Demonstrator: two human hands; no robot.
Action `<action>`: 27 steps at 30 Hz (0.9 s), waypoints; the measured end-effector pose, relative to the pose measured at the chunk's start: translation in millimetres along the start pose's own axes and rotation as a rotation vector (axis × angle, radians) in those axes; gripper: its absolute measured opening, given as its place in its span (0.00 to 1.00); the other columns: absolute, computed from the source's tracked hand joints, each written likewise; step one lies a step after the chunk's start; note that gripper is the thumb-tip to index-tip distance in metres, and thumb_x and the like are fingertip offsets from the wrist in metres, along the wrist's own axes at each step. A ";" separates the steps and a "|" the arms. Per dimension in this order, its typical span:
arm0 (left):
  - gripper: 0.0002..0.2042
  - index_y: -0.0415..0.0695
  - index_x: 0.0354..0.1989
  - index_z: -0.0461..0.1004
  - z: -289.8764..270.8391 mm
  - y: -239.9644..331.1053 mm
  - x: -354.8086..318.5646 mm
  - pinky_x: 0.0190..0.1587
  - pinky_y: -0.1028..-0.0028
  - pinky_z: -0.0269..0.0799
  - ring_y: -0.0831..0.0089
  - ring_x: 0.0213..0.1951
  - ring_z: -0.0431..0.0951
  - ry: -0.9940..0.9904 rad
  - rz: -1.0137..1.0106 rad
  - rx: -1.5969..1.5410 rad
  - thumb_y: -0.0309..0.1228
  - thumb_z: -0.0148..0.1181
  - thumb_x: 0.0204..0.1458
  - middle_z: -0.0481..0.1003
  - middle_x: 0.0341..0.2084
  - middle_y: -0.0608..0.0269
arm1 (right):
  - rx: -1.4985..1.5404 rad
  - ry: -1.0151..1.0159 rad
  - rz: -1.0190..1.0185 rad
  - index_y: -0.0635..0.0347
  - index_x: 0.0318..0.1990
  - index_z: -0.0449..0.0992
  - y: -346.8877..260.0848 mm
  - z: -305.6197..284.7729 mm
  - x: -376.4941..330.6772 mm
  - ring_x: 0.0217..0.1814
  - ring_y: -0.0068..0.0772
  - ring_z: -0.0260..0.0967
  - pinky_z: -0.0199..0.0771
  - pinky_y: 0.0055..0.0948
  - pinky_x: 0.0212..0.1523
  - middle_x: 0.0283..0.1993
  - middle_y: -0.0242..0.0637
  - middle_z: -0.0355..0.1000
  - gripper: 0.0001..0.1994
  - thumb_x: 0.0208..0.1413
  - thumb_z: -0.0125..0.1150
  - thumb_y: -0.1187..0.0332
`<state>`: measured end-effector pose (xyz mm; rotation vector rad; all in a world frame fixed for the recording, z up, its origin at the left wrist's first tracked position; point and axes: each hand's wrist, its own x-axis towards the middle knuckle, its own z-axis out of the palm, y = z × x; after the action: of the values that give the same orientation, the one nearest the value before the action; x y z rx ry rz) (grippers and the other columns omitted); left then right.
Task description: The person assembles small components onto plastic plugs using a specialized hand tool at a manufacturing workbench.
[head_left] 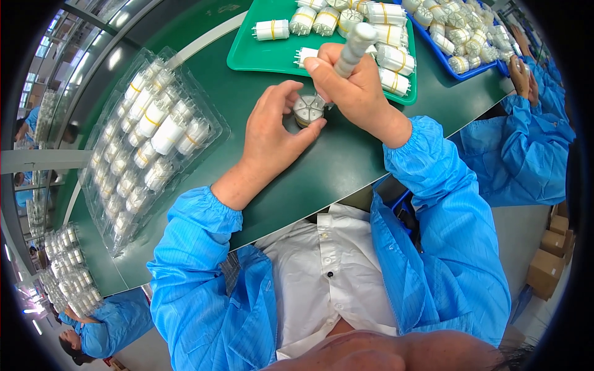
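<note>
My left hand (269,127) curves its thumb and fingers around a short, round whitish part (309,108). The part stands upright on the green tabletop, its top face divided into wedge-shaped segments. My right hand (356,86) is closed around a whitish-handled tool (357,46) shaped like a screwdriver. The tool leans with its handle up and away from me, and its working end comes down at the right side of the round part. My right fingers partly hide that end, so I cannot tell whether it touches the part.
A green tray (247,59) of white cylinders with yellow bands lies just beyond my hands. A blue bin (458,75) of similar cylinders stands far right, near a co-worker's hands (523,77). Clear plastic trays (213,127) of cylinders lie left. Another person (117,321) is at lower left.
</note>
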<state>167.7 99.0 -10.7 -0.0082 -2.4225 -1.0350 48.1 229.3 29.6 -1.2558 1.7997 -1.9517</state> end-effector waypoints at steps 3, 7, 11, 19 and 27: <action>0.31 0.42 0.56 0.66 1.0 -4.0 -2.4 0.46 0.66 0.75 0.62 0.44 0.77 0.037 -0.017 -0.148 0.26 0.73 0.41 0.75 0.42 0.58 | 0.072 0.040 0.015 0.58 0.21 0.64 -2.2 -6.4 2.0 0.22 0.14 0.55 0.53 0.25 0.21 0.17 0.23 0.60 0.18 0.64 0.58 0.65; 0.30 0.42 0.58 0.64 -1.4 -1.5 -1.5 0.50 0.65 0.75 0.60 0.48 0.77 -0.022 0.034 -0.172 0.23 0.67 0.43 0.76 0.45 0.56 | 0.048 0.024 -0.040 0.58 0.21 0.64 2.1 -6.4 4.3 0.22 0.13 0.55 0.54 0.24 0.22 0.17 0.23 0.60 0.18 0.63 0.58 0.65; 0.28 0.42 0.54 0.67 -0.9 -4.6 -0.6 0.49 0.65 0.75 0.59 0.46 0.77 -0.054 0.038 -0.129 0.25 0.71 0.42 0.74 0.43 0.56 | -0.010 -0.020 -0.016 0.56 0.22 0.64 3.9 -2.9 3.5 0.21 0.13 0.54 0.53 0.21 0.22 0.18 0.24 0.62 0.17 0.66 0.54 0.68; 0.27 0.42 0.46 0.71 3.0 4.4 2.3 0.40 0.64 0.74 0.61 0.38 0.75 0.040 0.022 0.018 0.32 0.79 0.37 0.72 0.38 0.58 | -0.066 0.003 -0.083 0.56 0.22 0.64 0.6 -0.7 -1.9 0.21 0.12 0.56 0.55 0.20 0.22 0.18 0.23 0.62 0.17 0.66 0.55 0.67; 0.26 0.42 0.49 0.71 -0.4 1.8 -0.9 0.43 0.65 0.75 0.61 0.40 0.77 0.012 0.005 0.011 0.29 0.76 0.40 0.75 0.39 0.57 | 0.034 0.009 0.025 0.55 0.22 0.65 -2.1 -1.9 3.1 0.21 0.13 0.56 0.54 0.20 0.21 0.17 0.24 0.62 0.17 0.66 0.55 0.67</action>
<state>169.0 100.1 -9.6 -0.0047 -2.4157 -1.0162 45.6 229.1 33.1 -1.2095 1.7698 -1.9697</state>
